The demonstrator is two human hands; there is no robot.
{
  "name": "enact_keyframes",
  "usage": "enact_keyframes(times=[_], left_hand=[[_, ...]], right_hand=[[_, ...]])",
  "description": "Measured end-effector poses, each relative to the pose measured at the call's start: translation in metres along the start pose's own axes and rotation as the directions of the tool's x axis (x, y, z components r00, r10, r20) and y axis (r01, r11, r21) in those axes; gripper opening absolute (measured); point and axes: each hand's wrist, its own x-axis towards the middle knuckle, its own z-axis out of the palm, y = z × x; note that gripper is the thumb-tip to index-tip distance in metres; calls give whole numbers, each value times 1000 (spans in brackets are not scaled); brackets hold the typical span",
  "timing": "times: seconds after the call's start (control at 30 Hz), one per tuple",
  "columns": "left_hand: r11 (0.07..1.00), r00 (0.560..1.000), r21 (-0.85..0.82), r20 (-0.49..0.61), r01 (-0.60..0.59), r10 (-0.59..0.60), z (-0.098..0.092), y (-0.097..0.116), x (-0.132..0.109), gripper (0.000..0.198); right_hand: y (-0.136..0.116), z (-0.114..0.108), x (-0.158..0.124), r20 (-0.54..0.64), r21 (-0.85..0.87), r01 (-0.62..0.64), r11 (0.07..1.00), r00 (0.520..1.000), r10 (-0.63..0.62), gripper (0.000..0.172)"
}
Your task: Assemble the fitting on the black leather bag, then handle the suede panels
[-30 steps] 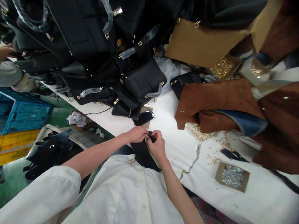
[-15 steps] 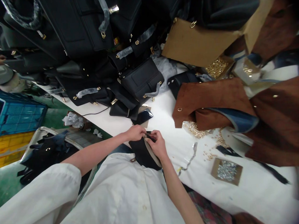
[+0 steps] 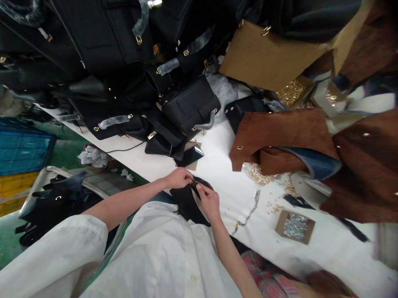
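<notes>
Your left hand (image 3: 178, 178) and right hand (image 3: 208, 200) pinched the black leather piece (image 3: 187, 203) at the table's (image 3: 219, 157) near edge, steadying its small fitting.

Both forearms bare, converging in front of the torso. Left hand (image 3: 178, 178) curled, fingertips pinched together. Right hand (image 3: 208, 201) close beside it, fingers bent, thumb and forefinger closed; fingertips of both nearly meet

Black leather piece (image 3: 187, 203) at table edge
</notes>
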Motion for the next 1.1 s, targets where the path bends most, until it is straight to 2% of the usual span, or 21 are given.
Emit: enact_keyframes(times=[0.2, 0.37, 0.6, 0.8, 1.1], left_hand=[[1000, 1000, -11, -17, -24, 24, -1, 3, 4, 22], [1000, 999, -9, -31, -12, 12, -1, 4, 5, 24], [1000, 999, -1, -42, 9, -9, 0, 7, 6, 26], [1000, 1000, -12, 8, 12, -12, -1, 5, 11, 24], [998, 992, -54, 127, -12, 19, -10, 2, 17, 20]], right_hand=[[-5, -8, 16, 55, 29, -107, 994, 993, 105, 41], [-7, -1, 20, 31, 21, -114, 993, 993, 113, 40], [-11, 12, 16, -84, -87, -57, 995, 995, 49, 34], [-15, 20, 11, -170, -232, -2, 973, 985, -39, 33], [-15, 25, 11, -171, -357, 20, 934, 981, -87, 34]])
